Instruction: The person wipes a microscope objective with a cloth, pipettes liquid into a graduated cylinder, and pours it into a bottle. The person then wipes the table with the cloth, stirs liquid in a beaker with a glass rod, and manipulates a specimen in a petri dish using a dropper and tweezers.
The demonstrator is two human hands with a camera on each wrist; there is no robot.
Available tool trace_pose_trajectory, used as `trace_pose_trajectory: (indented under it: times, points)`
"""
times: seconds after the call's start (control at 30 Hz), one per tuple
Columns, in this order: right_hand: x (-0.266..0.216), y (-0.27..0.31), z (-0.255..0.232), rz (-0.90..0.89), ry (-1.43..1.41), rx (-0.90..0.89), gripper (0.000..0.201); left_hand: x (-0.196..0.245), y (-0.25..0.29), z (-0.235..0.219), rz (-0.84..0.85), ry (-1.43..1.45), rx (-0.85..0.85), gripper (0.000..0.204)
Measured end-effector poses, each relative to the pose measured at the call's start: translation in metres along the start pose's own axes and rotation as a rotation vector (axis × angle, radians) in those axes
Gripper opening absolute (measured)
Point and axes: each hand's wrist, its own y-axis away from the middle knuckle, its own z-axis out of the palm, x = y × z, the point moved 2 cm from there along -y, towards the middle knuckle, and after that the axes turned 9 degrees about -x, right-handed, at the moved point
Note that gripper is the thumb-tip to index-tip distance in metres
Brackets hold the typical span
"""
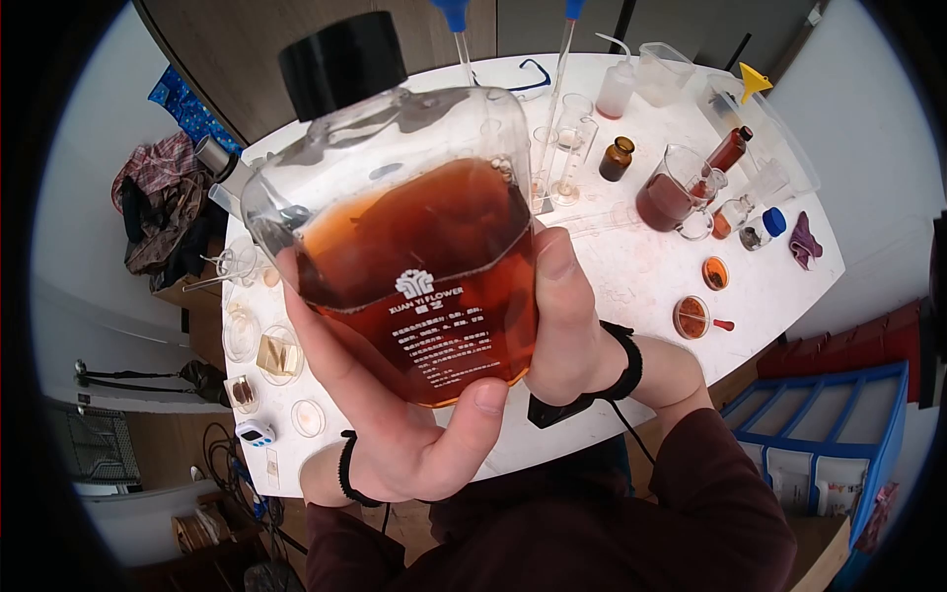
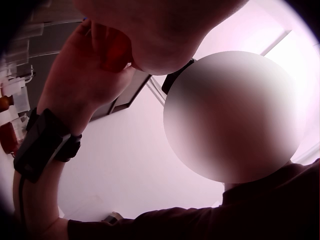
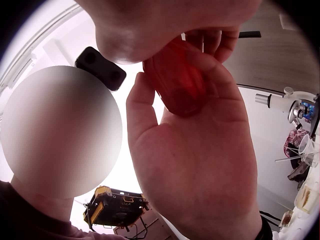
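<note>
A clear flat bottle (image 1: 414,286) with dark red-orange liquid and white printed lettering is held up close in the head view, leaning left, its black cap (image 1: 342,64) on. My left hand (image 1: 404,424) grips its lower left side, thumb across the bottom corner. On the right side my right hand (image 1: 572,326) holds it, thumb along the edge; its other fingers are largely hidden. Red bottle parts show between both hands in the left wrist view (image 2: 116,50) and the right wrist view, where the bottle (image 3: 177,80) lies against the left palm (image 3: 195,165).
Behind the bottle is a white table (image 1: 631,247). On its right stand a beaker of red liquid (image 1: 666,197), a brown jar (image 1: 617,158), small dishes (image 1: 692,318) and a blue-capped jar (image 1: 764,229). Glass dishes (image 1: 280,355) and a blue-white device (image 1: 254,432) lie on the left.
</note>
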Motion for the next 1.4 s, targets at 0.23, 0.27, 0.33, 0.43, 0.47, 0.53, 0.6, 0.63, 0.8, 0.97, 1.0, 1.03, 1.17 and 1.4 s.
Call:
trace_pose_trajectory:
  times: [0.23,0.27,0.33,0.43,0.47,0.53,0.6,0.63,0.8,0.97,1.0,1.03,1.17,1.4]
  points:
    - [-0.001,0.001,-0.003,-0.005,0.013,-0.003,0.076,0.001,0.000,-0.003,-0.010,-0.041,-0.007,0.121]
    - [-0.002,0.002,-0.007,0.045,0.037,-0.074,0.081,0.001,0.000,-0.003,-0.010,-0.041,-0.007,0.121]
    - [-0.001,0.003,-0.008,0.096,0.062,-0.145,0.086,0.002,-0.001,-0.004,-0.017,-0.056,-0.018,0.120]
    - [-0.001,0.004,-0.009,0.096,0.067,-0.148,0.086,0.000,0.001,-0.005,0.002,-0.039,-0.040,0.121]
    - [0.000,0.004,-0.010,0.093,0.068,-0.160,0.086,0.001,0.001,-0.003,0.002,-0.039,-0.040,0.121]
    - [-0.001,0.003,-0.007,0.092,0.069,-0.169,0.086,0.003,0.001,0.000,-0.032,-0.022,0.010,0.121]
    - [-0.002,0.000,0.000,0.010,0.020,-0.004,0.076,0.004,0.001,-0.002,-0.037,-0.030,0.002,0.121]
    - [-0.002,0.000,0.000,0.010,0.020,-0.004,0.076,0.004,0.001,-0.002,-0.041,-0.038,-0.005,0.121]
    - [0.002,0.001,0.001,-0.012,-0.051,0.021,0.073,0.001,-0.003,-0.004,-0.005,-0.048,-0.014,0.121]
    - [0.007,0.002,-0.001,-0.065,-0.007,0.027,0.071,0.000,-0.006,-0.004,0.010,-0.034,-0.012,0.120]
    - [0.006,0.002,-0.001,-0.065,0.003,0.025,0.071,0.001,-0.007,-0.005,0.014,-0.046,-0.020,0.119]
    - [0.006,0.002,-0.002,-0.065,0.004,0.027,0.071,0.001,-0.007,-0.005,0.018,-0.058,-0.028,0.119]
    - [0.005,0.002,-0.003,-0.073,0.028,0.015,0.069,0.002,-0.007,-0.004,0.002,-0.048,-0.024,0.119]
    - [0.007,0.000,-0.002,-0.113,0.034,0.014,0.066,-0.001,-0.005,-0.006,-0.005,-0.086,0.012,0.121]
